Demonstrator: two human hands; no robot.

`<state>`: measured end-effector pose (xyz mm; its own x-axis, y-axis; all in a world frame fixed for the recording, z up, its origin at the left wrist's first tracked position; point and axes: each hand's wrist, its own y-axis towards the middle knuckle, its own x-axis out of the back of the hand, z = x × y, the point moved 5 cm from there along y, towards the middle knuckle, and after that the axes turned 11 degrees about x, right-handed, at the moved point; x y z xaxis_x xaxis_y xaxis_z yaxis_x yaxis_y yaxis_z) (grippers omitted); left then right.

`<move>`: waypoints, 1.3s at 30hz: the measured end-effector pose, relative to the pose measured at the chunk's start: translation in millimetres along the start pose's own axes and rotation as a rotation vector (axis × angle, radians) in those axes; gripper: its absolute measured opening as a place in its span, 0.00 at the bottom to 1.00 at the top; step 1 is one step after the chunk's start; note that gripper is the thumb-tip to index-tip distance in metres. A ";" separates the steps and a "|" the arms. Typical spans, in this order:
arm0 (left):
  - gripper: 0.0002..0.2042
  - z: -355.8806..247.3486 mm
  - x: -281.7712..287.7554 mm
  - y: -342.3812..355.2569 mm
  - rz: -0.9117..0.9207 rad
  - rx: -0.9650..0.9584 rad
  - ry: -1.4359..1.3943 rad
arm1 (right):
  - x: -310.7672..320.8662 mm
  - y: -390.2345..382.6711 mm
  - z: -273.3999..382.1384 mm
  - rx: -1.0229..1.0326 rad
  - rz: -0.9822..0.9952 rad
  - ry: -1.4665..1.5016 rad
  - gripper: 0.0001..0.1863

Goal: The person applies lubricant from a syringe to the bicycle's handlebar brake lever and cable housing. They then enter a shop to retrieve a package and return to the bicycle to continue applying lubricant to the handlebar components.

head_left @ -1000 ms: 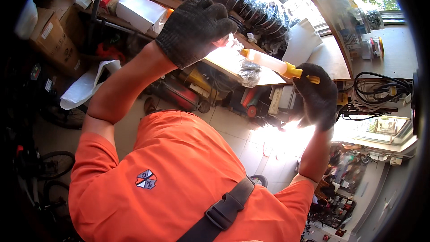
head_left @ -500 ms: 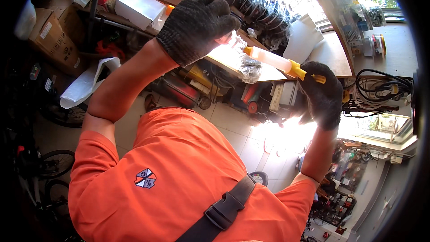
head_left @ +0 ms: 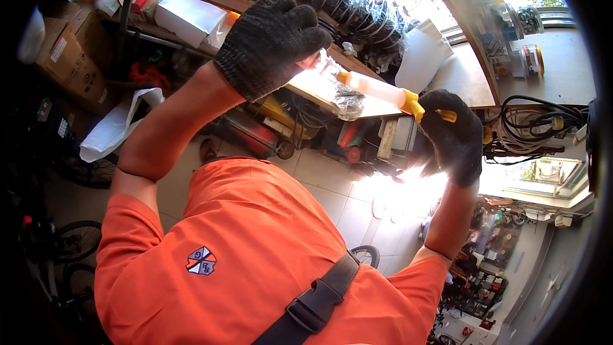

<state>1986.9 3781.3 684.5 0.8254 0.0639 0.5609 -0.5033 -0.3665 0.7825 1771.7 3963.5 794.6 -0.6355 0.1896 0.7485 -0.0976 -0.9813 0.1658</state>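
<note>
My left hand (head_left: 271, 48), in a dark knitted glove, is pinched closed at its fingertips on a small clear, shiny piece (head_left: 327, 66). Glare washes that piece out, so its kind is hard to tell. In my right hand (head_left: 454, 134), gloved the same way, is a syringe-like translucent tube (head_left: 377, 87) with yellow ends. The tube slants up to the left, its yellow tip close to the clear piece; whether they touch I cannot tell. A yellow tab (head_left: 447, 115) sticks out by my right fingers.
Behind my hands runs a wooden shelf with plastic-wrapped dark goods (head_left: 357, 6) and a white box (head_left: 191, 18). Cardboard boxes (head_left: 76, 61) stand at the left, coiled cables (head_left: 536, 124) hang at the right. A red machine (head_left: 246, 129) sits below the shelf; bicycle wheels (head_left: 80, 239) are lower left.
The whole view has shifted slightly. Both hands and the tube appear a little further left, with the tube still in my right hand and the grips much the same.
</note>
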 end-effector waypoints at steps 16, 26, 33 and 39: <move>0.16 -4.5 -6.0 0.6 0.022 0.006 -0.018 | 6.0 0.8 4.1 0.000 0.095 -0.068 0.07; 0.18 -7.4 -8.8 -0.2 0.021 -0.003 -0.013 | 6.8 -2.3 -2.3 -0.056 0.092 0.080 0.08; 0.18 -7.8 -11.3 -1.6 0.010 -0.003 -0.027 | 8.0 -5.2 -6.6 -0.112 0.095 0.116 0.08; 0.18 -6.6 -11.4 -3.3 0.006 0.009 -0.006 | 7.3 -3.1 -7.2 -0.116 0.106 0.143 0.07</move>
<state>1977.5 3787.9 677.4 0.8241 0.0565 0.5637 -0.5057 -0.3750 0.7769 1761.9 3967.7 794.9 -0.7485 0.0868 0.6575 -0.1066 -0.9943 0.0099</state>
